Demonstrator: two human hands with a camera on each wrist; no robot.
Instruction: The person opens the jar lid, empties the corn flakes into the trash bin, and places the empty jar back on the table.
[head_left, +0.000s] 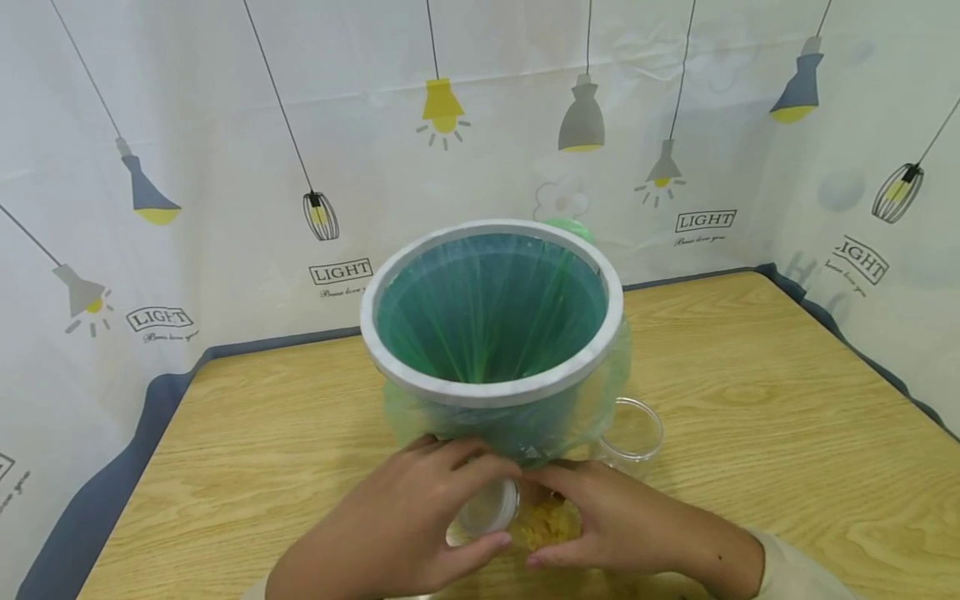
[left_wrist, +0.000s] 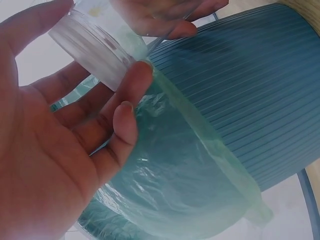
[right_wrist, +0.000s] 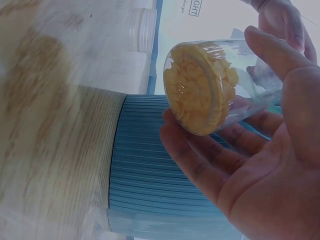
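Note:
My left hand (head_left: 408, 517) holds the whitish lid (head_left: 489, 507) of a clear jar between thumb and fingers. The lid's ridged rim (left_wrist: 95, 47) shows in the left wrist view, at the jar's mouth. My right hand (head_left: 618, 512) grips the jar's body, thumb on one side and fingers on the other. Yellow flake-like pieces (right_wrist: 192, 90) are gathered at the bottom of this jar (right_wrist: 240, 52), which lies tilted on its side between both hands. Right beyond the hands stands a bin (head_left: 491, 396) with a white rim and a green bag (head_left: 427, 421) folded over it.
A second clear jar, its round rim (head_left: 637, 457) uppermost, stands right of the bin. The bin's ribbed blue wall (left_wrist: 250, 90) rises from the wooden table (head_left: 750, 400). A cloth printed with lamps (head_left: 247, 142) hangs behind and at both sides.

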